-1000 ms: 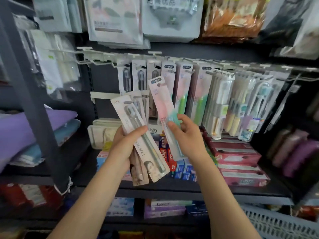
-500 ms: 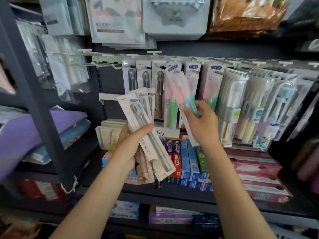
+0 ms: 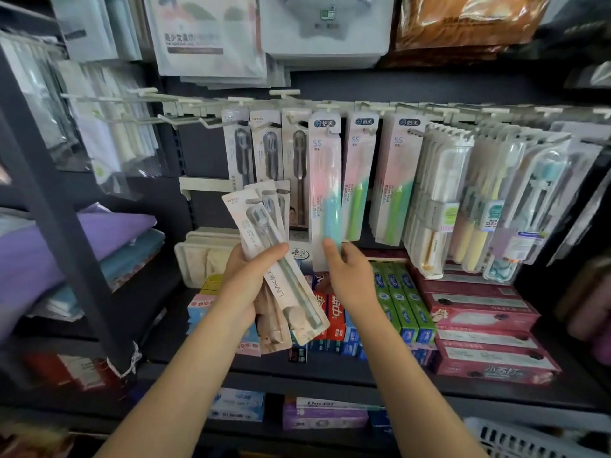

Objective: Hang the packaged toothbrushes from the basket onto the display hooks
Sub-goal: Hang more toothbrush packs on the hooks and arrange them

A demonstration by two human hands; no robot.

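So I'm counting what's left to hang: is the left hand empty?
No, the left hand grips a fanned bunch of packaged toothbrushes, thumb across the front pack.

Your two forearms are bare up to the lower frame edge, with no sleeves showing; your left hand [image 3: 246,285] and right hand [image 3: 350,279] wear no gloves, rings or watch

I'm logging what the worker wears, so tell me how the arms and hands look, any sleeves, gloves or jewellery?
Both forearms are bare up to the frame's lower edge, with no sleeves in view. The left hand and right hand wear no gloves. No watch, bracelet or ring shows on the visible parts. Fingernails look short and plain, though blur hides detail.
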